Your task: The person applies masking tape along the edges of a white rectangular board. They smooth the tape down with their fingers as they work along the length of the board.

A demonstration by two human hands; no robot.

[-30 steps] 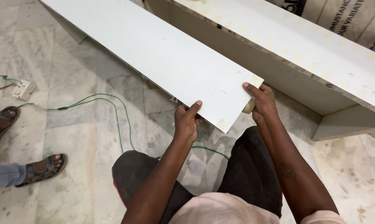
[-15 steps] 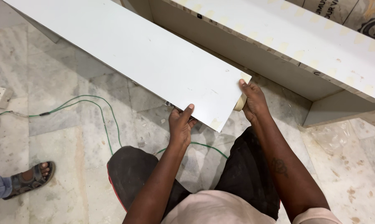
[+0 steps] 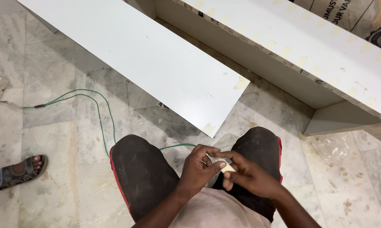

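**Small pale piece held between both hands, white board lying just ahead**

Closest in, a small pale, flat-looking piece (image 3: 224, 165) is pinched between both hands over the lap. The left hand (image 3: 198, 169) is curled, its thumb and fingertips pressed onto the near end of the piece. The right hand (image 3: 249, 176) is closed around the other end from the side, fingers bent over it. What the piece is made of can't be told; it's mostly covered.

Dark shorts (image 3: 144, 177) with a red seam are seen under the hands, knees spread apart.

Below that, a marble floor (image 3: 51, 139) is laid out in grey-veined slabs, dusty and speckled. A thin green cable (image 3: 99, 114) is looped across it in a long curve. A sandalled foot (image 3: 24, 169) of another person is set at the left edge.

Further out, a long white board (image 3: 148, 63), smooth and matte, is laid slantwise, its near corner just beyond the knees. Behind it, a white open-sided cabinet frame (image 3: 308, 55) is stretched along the floor, taped in pale patches.
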